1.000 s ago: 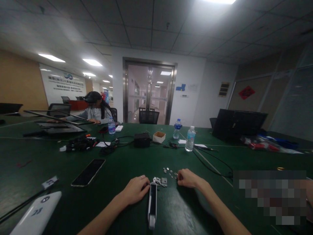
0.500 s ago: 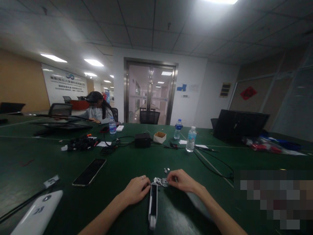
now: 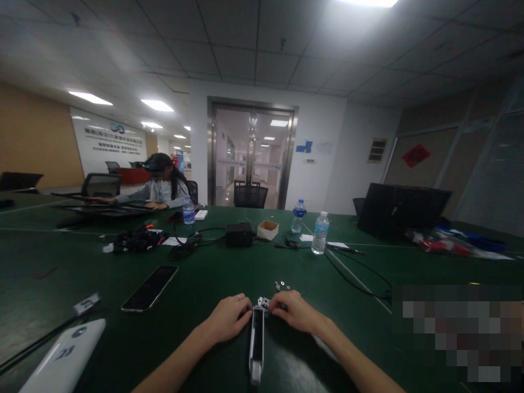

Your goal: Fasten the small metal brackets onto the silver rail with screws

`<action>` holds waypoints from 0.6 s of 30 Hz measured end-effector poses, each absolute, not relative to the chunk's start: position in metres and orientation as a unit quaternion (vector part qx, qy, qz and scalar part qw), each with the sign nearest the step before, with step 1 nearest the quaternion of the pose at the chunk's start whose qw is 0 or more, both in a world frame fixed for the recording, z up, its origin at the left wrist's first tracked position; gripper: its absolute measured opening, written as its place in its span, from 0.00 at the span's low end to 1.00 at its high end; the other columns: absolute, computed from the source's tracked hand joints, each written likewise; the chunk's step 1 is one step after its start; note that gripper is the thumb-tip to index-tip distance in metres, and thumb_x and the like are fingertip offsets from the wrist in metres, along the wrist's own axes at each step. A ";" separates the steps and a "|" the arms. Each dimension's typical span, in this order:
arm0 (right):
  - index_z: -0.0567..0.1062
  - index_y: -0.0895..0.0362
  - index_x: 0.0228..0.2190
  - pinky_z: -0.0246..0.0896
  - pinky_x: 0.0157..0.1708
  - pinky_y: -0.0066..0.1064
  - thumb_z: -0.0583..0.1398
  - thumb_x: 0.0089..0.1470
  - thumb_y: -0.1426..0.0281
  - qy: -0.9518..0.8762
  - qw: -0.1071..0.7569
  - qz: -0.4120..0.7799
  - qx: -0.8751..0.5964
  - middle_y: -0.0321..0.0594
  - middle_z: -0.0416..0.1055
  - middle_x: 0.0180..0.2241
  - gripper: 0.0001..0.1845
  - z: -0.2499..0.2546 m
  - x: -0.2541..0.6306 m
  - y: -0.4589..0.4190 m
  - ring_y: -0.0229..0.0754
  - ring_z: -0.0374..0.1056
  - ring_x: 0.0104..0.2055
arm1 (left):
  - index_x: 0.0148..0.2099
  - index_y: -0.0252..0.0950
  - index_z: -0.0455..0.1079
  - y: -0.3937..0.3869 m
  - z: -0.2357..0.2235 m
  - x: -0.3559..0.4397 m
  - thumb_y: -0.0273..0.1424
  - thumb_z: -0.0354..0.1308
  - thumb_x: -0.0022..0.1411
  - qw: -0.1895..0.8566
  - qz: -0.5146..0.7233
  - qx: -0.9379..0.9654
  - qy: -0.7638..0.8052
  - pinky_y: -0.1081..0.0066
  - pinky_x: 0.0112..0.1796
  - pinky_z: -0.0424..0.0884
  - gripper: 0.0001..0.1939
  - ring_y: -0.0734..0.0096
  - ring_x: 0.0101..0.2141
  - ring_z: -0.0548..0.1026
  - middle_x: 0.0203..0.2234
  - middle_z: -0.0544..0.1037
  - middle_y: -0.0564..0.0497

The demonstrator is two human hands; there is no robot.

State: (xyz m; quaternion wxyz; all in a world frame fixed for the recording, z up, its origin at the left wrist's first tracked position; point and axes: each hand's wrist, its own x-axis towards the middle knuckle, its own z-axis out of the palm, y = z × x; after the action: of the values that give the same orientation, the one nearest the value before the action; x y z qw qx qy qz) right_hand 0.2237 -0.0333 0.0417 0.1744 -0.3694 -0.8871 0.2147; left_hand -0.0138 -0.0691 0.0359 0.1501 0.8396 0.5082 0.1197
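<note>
Grey pieces [image 3: 263, 302] block the right hand [image 3: 295, 311] leftward; rightward, the table [image 3: 347, 308] leaves room.

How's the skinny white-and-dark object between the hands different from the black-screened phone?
The skinny white-and-dark object looks narrower than the black-screened phone. The object points nearly straight ahead; the phone slants. The object lies close by the left hand; the phone lies well apart from it. Both are long and lie on the green table.
</note>
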 end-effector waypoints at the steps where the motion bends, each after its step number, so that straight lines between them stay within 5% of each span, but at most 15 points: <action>1: 0.78 0.54 0.36 0.63 0.45 0.30 0.59 0.58 0.73 -0.888 0.178 0.208 -0.369 0.37 0.77 0.38 0.07 0.041 0.223 -0.033 0.41 0.71 0.42 | 0.45 0.39 0.69 -0.069 0.036 -0.014 0.35 0.47 0.69 0.151 0.121 0.840 0.508 0.70 0.36 0.66 0.10 0.67 0.37 0.71 0.38 0.72 0.51; 18: 0.76 0.57 0.34 0.63 0.37 0.28 0.60 0.52 0.74 -0.888 0.225 0.181 -0.357 0.37 0.75 0.33 0.07 0.033 0.218 -0.034 0.39 0.69 0.35 | 0.44 0.39 0.69 -0.065 0.028 -0.016 0.35 0.47 0.69 0.137 0.129 0.845 0.501 0.71 0.35 0.65 0.11 0.68 0.36 0.72 0.38 0.72 0.52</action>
State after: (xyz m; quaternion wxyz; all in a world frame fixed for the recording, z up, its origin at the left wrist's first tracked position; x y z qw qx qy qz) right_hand 0.2183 -0.0338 0.0332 0.2249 -0.3569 -0.8884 0.1809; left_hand -0.0156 -0.0649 0.0281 0.1369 0.8449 0.5009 0.1288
